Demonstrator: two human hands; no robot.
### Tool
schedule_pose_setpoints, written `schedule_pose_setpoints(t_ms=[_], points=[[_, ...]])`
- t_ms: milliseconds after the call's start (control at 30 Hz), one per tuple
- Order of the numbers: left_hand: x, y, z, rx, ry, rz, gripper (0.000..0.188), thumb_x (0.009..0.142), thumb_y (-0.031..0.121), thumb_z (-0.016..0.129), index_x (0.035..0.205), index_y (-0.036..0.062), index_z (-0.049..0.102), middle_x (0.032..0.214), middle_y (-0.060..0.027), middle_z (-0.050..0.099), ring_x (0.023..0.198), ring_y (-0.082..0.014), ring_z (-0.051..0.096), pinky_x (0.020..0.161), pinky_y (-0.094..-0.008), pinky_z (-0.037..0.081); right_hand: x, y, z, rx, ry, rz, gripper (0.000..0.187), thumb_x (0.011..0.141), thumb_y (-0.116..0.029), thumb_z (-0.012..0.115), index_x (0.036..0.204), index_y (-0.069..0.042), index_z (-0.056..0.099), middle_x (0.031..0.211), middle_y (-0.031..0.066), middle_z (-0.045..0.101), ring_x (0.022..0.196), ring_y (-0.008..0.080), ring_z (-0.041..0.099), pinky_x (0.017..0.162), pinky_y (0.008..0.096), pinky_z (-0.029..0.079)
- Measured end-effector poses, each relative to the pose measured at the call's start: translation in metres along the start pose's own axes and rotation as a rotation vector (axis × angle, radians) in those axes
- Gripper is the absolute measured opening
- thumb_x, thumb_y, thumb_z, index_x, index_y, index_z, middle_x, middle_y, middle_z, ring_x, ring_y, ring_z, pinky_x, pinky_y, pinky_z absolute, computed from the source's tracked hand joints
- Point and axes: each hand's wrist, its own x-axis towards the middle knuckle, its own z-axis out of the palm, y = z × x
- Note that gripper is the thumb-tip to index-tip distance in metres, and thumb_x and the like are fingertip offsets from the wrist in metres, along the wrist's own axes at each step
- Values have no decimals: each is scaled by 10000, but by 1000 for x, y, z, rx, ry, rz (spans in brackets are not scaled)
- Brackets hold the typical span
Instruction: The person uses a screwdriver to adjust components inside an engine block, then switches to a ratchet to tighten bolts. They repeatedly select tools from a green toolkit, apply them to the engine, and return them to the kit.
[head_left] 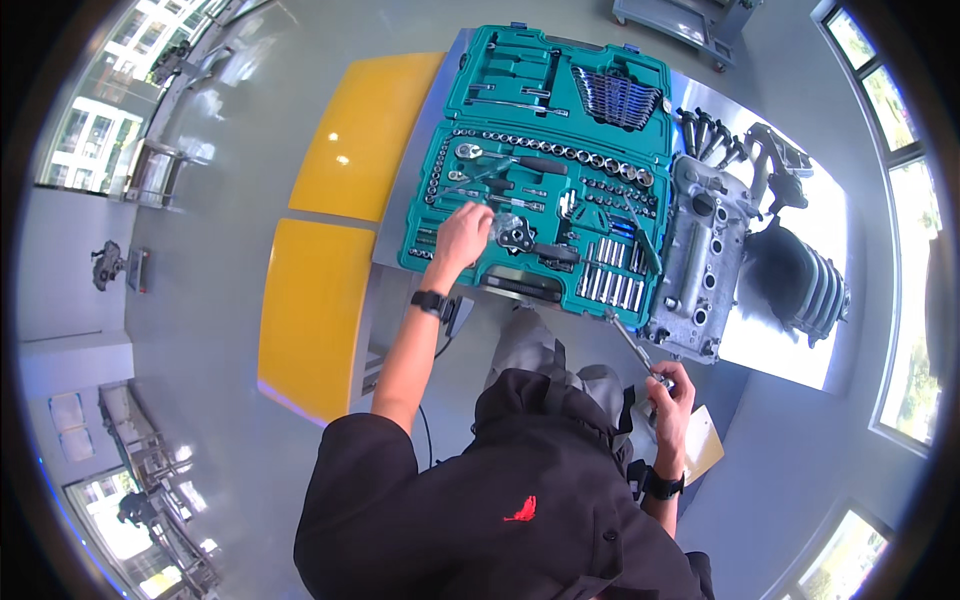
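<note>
My left hand (463, 236) is closed above the left part of an open green tool case (408, 250). A crumpled clear plastic piece (507, 226) shows beside its fingertips; what the fingers pinch is too small to make out. Just right of them lies a ratchet wrench (550, 252) with a dark handle. My right hand (672, 398), low by the table's front edge, is wrapped round a long chrome extension bar (630, 341). The bar slants up and left toward the case's near right corner; its lower end is partly hidden in the fingers.
Right of the case stands a grey metal engine cover (695, 260). Beyond it are black bolt-like parts (712, 137) and a black ribbed manifold (800, 285). Combination wrenches (617, 98) fill the lid. Two yellow panels (365, 135) border the table's left side. A grey cart (680, 30) stands behind.
</note>
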Motion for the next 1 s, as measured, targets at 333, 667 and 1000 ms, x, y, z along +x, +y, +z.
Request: schedule_pose_setpoints(t_ms=[333, 667, 1000], points=[[180, -128, 29, 228, -13, 5, 220, 841, 188, 672, 1028, 91, 611, 973, -70, 557, 971, -276, 556, 797, -402, 493, 192, -95, 128, -435, -148, -128, 410, 802, -137, 664, 1196, -61, 582, 839, 94, 695, 761, 159, 663, 754, 306, 501], [147, -118, 20, -88, -147, 174, 233, 815, 49, 654, 1027, 47, 556, 1003, -124, 539, 940, -341, 552, 778, -426, 458, 286, -52, 172, -908, -177, -476, 440, 803, -176, 701, 1229, -120, 608, 790, 92, 610, 748, 288, 581, 703, 396, 480], [117, -126, 41, -111, -75, 217, 237, 786, 122, 701, 1007, 93, 620, 949, -43, 566, 951, -260, 547, 832, -397, 424, 295, -2, 206, -1003, -135, -556, 491, 757, -175, 737, 1230, -140, 613, 934, 58, 624, 885, 250, 570, 819, 377, 453]])
